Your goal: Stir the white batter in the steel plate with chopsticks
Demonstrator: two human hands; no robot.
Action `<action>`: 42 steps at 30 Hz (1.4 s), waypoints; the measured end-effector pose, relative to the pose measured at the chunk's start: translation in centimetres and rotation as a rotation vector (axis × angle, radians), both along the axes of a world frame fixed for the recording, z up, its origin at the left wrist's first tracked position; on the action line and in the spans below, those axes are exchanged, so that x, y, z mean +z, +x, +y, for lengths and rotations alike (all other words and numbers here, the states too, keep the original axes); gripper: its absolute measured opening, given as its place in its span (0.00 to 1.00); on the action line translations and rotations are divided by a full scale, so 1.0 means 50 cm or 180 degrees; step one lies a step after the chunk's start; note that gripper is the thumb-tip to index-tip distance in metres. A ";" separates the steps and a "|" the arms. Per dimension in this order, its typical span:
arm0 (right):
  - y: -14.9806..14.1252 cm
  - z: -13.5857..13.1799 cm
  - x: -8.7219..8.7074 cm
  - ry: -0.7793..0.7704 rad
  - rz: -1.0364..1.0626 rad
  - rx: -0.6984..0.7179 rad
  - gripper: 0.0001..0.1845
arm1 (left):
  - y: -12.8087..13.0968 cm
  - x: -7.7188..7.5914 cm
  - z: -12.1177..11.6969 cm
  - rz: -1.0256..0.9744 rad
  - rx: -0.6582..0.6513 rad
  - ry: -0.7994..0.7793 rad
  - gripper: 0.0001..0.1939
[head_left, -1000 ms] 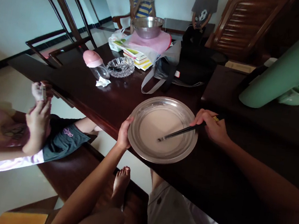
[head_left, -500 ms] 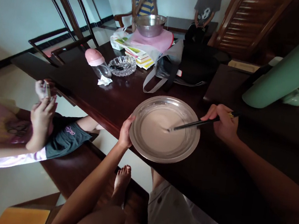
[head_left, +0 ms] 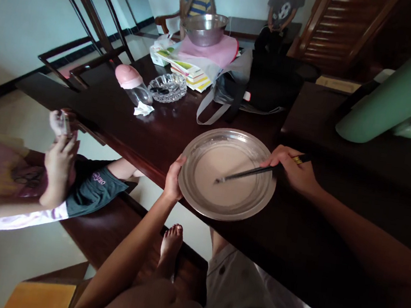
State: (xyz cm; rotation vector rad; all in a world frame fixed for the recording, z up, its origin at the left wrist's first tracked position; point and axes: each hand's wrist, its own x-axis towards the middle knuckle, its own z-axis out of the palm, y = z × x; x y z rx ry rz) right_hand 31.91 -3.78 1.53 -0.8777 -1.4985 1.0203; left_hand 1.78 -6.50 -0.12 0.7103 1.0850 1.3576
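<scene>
Metal basin (head_left: pixel 228 214): located at the near edge of the counter (head_left: pixel 147 136), between the two hands, with a pool of pale liquid (head_left: pixel 223 161) inside. Appears to overhang the edge on the near left; support underneath not verifiable from this view.

Could tip toward the near left and spill onto the floor (head_left: pixel 198 234), through a slackening of the left-hand hold or a hard push of the dark chopsticks (head_left: pixel 241 174) against the wall. Could also slop over the rim through too brisk a stroke, given the wide, flared shape. Could drip onto the counter through a lift of wet tips beyond the right rim. Judged a lesser hazard: a knock against the grey bag (head_left: pixel 241 70) past the far rim.

Relative to the left hand (head_left: pixel 174 179): touching, on its right side. Gripped at the left rim, with thumb uppermost and most fingers out of sight.

Relative to the right hand (head_left: pixel 294 171): just to the left. Closed around the chopsticks above the right rim, with nothing else visible in the grip; contact with the rim impossible to tell. Directed slantwise, with tips left of the middle of the liquid; depth of immersion not discernible.
</scene>
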 end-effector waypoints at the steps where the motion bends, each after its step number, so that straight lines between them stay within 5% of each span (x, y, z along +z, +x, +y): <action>1: 0.000 0.001 0.002 0.0017 -0.0048 -0.0060 0.18 | -0.001 -0.001 0.001 0.0003 0.0002 0.0005 0.23; 5: 0.006 0.009 0.005 0.0156 0.0401 -0.0471 0.24 | -0.001 -0.006 0.004 -0.0006 0.0001 0.0033 0.24; 9: 0.010 0.009 0.002 0.0031 0.0028 -0.0136 0.22 | 0.000 -0.005 0.005 -0.0029 -0.0011 -0.0031 0.25; 14: 0.007 0.007 0.002 0.0069 0.0337 -0.0447 0.23 | 0.003 -0.003 0.003 -0.0038 0.0049 -0.0075 0.23; 27: 0.009 0.011 -0.009 0.0099 0.0252 -0.0195 0.22 | 0.003 -0.007 0.003 -0.0094 -0.0019 0.0076 0.23; 32: 0.003 0.008 -0.007 0.0047 0.0394 -0.0652 0.22 | 0.001 -0.007 0.002 -0.0044 0.0012 0.0021 0.21; 36: 0.006 0.007 -0.012 0.0049 0.0243 -0.0289 0.21 | -0.002 -0.012 0.002 -0.0061 0.0001 0.0072 0.22; 42: 0.004 0.007 -0.012 0.0180 0.0452 -0.0379 0.22 | -0.003 -0.011 0.002 -0.0087 -0.0025 0.0113 0.24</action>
